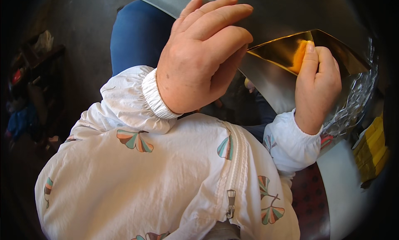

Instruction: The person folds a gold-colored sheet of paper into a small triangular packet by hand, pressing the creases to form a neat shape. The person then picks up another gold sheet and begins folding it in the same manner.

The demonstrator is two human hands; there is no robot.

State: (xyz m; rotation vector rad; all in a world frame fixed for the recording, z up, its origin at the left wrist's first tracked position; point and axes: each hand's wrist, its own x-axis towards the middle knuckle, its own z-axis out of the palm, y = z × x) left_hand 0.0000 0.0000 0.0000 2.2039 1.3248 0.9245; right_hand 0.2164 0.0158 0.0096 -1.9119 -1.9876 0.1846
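Note:
A shiny gold foil sheet (286, 50) lies folded on a dark metal table (291, 11) in front of me. My left hand (201, 57) rests on the sheet's left end with the fingers curled loosely over it. My right hand (316, 84) pinches the foil's near edge, its thumb pressing on the gold surface, where an orange reflection shows. Both of my sleeves are white with a fan-shaped leaf print.
Crinkled silver foil (359, 94) sits at the table's right edge. A stack of yellow sheets (372, 148) lies lower right, beside a white surface (345, 190). My blue-trousered knee (137, 36) shows under the table edge. Dark clutter stands on shelves (29, 82) at the far left.

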